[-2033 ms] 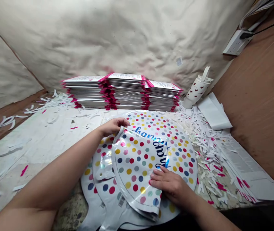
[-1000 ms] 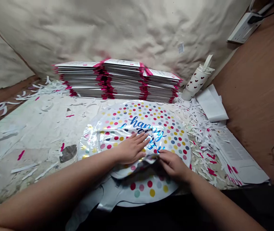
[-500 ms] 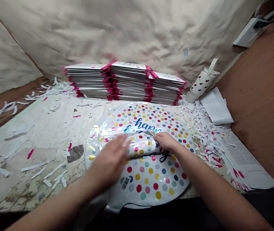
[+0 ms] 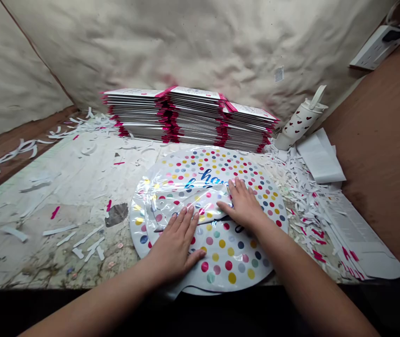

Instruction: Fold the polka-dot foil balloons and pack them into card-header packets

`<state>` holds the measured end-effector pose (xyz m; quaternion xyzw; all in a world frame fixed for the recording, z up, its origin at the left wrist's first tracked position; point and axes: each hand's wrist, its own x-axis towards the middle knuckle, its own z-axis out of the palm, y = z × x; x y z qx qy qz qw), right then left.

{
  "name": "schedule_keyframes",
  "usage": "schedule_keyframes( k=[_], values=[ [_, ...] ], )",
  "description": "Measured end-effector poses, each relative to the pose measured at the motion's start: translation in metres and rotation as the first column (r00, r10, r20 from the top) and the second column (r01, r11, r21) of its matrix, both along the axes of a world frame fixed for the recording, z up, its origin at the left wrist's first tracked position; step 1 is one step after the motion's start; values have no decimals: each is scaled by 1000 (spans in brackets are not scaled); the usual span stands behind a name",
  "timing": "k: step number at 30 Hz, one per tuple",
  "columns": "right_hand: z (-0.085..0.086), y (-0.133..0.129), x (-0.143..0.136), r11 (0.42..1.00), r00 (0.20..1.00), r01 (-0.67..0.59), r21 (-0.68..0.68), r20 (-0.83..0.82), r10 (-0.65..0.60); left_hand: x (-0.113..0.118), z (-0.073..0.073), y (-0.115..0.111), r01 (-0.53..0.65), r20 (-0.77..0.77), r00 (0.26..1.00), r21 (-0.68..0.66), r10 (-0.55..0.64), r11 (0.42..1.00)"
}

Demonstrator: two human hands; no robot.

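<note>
Round white foil sheets with coloured dots and blue lettering (image 4: 228,255) lie flat at the table's front edge. Across their middle rests a folded dotted foil piece (image 4: 166,204). My left hand (image 4: 175,243) lies with fingers spread on the lower left of the foil, its fingertips at the folded piece's lower edge. My right hand (image 4: 242,203) is flat over the right end of the folded piece, thumb apart from the fingers. Neither hand grips anything.
Three stacks of pink-edged white packets (image 4: 196,117) stand at the back. Right of them are a white tumbler with hearts (image 4: 298,124), white papers (image 4: 321,157), and printed sheets (image 4: 365,243). Paper scraps (image 4: 91,243) litter the table (image 4: 77,187). A power strip (image 4: 374,47) hangs at upper right.
My right hand has let go of the folded piece's end and opened flat on it. My left hand has come down onto the foil. The folded piece lies flatter, and the view has shifted slightly.
</note>
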<state>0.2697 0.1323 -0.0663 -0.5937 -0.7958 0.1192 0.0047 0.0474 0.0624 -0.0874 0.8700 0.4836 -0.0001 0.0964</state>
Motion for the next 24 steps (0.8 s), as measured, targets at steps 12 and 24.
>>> schedule_keyframes(
  k=[12,24],
  values=[
    [10,-65,-1,581,779,-449,679,-21,627,16,28,23,-92,-33,995,-1,92,996],
    [-24,-65,53,698,760,-517,495,-109,640,15,7,27,472,121,877,-25,-466,881]
  ],
)
